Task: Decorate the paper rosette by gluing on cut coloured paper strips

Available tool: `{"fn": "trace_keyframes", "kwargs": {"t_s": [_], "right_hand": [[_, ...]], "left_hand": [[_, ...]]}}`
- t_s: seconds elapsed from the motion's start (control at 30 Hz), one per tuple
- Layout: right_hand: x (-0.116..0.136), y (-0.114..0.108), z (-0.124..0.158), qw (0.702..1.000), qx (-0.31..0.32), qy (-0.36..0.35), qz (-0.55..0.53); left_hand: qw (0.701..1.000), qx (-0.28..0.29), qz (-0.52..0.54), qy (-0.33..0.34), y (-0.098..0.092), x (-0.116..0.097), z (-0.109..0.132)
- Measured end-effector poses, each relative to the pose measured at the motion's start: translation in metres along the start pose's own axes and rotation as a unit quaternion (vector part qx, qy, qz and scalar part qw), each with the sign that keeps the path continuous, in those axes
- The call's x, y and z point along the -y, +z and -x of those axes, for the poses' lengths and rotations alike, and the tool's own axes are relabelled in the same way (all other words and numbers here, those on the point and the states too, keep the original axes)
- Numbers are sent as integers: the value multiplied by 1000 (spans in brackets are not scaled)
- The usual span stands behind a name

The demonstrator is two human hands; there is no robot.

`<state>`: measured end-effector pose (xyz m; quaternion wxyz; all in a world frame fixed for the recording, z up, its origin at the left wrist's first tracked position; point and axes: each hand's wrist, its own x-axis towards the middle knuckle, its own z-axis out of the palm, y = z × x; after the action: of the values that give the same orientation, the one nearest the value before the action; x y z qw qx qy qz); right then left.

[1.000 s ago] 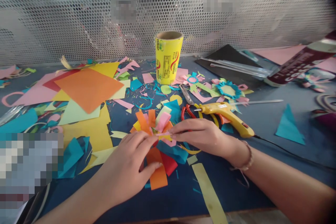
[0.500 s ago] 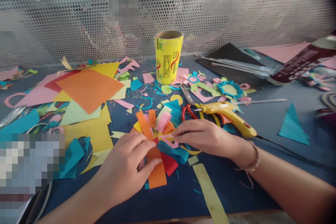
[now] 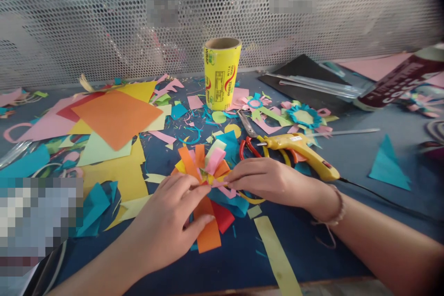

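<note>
A many-coloured paper flower (image 3: 208, 231) made of looped strips lies on the blue table (image 3: 239, 259). My left hand (image 3: 175, 210) grips its left side, fingertips near the centre and thumb on a lower orange strip. From the right, my right hand (image 3: 272, 178) pinches a thin pink paper strip (image 3: 228, 192) at the flower's centre; the fingertips of both hands nearly meet there. Just beyond my right hand lie a yellow hot glue gun (image 3: 301, 150) and red-handled scissors (image 3: 248, 125). A pale yellow paper strip (image 3: 277, 254) runs toward the table's front edge.
Behind the flower stands a yellow cardboard tube (image 3: 222, 78). Coloured paper sheets (image 3: 118, 118) are stacked at left. A blue-edged paper flower (image 3: 304, 116), black sheet (image 3: 298, 71) and maroon bottle (image 3: 391, 81) lie at right. The glue gun's cord (image 3: 381, 203) trails right. Perforated metal (image 3: 114, 18) closes the back.
My left fingertips have shifted slightly right, closer to my right fingers over the flower's centre. The right hand stays almost in place, still pinching the pink strip. The view has moved very slightly.
</note>
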<state>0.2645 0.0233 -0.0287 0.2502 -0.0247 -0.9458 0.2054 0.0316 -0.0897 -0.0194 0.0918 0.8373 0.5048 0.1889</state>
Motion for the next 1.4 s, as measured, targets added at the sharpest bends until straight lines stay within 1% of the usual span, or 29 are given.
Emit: {"fn": "trace_keyframes", "kwargs": {"t_s": [0.1, 0.17, 0.33, 0.43, 0.5, 0.63, 0.7, 0.9, 1.03, 1.4], "right_hand": [[-2, 0, 0, 999, -15, -6, -28], [-3, 0, 0, 999, -23, -8, -47], [-4, 0, -3, 994, -26, -11, -101], [-4, 0, -3, 992, -19, -13, -122], [-4, 0, -3, 993, -18, -11, -114], [-2, 0, 0, 997, -29, -9, -66], [-1, 0, 0, 998, -31, -10, -45], [1, -2, 2, 999, -29, -4, -13], [0, -1, 2, 1000, -20, -7, -6], [4, -1, -1, 1000, 25, 7, 9]], "left_hand": [[1000, 24, -1, -1, 0, 0, 0], [1000, 30, -1, -3, 0, 0, -1], [1000, 19, -8, -11, 0, 0, -1], [1000, 8, -11, -1, -1, 0, -1], [1000, 3, -13, 19, 0, 0, 0], [996, -10, -25, 90, 1, -1, 0], [994, -9, -35, 103, 3, -2, 0], [995, 41, -55, 74, 5, -4, -3], [995, 63, -51, 61, 6, -3, -3], [995, 67, -52, 53, 6, -3, -2]]}}
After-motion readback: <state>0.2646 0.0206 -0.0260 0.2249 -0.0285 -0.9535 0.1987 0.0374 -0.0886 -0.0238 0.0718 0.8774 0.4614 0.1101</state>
